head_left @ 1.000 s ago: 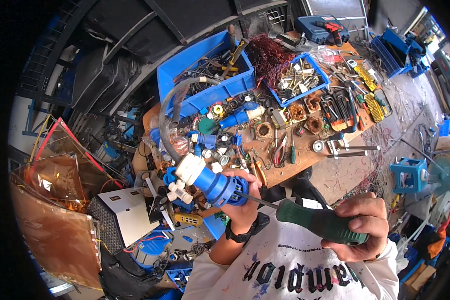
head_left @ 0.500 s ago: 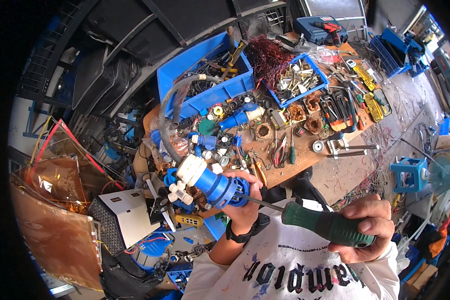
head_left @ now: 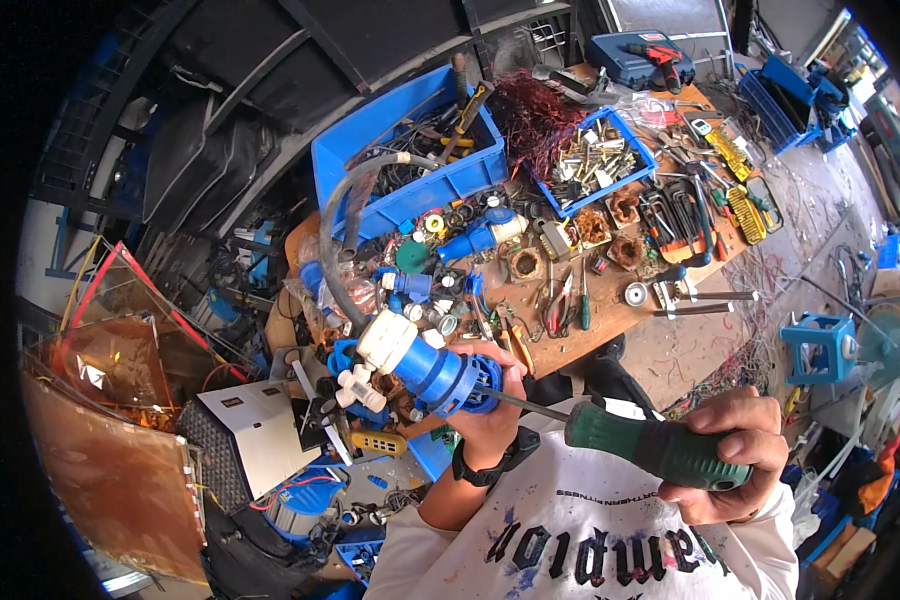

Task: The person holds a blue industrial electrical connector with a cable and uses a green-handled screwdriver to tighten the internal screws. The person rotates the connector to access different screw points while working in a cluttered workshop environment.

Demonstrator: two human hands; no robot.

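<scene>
My left hand grips a blue industrial plug with a white front end, held over the near edge of the wooden workbench. In my right hand is a screwdriver with a green handle. Its thin metal shaft points left, and the tip sits in the rear of the blue plug. A black watch is on my left wrist.
The bench is crowded with blue plug parts, pliers, copper coils and small fittings. Behind stand two blue bins of parts and a grey hose. A white box and copper-coloured sheets lie at left. A blue fan stands at right.
The plug and screwdriver have stayed almost in place. My right hand has shifted slightly on the green handle.
</scene>
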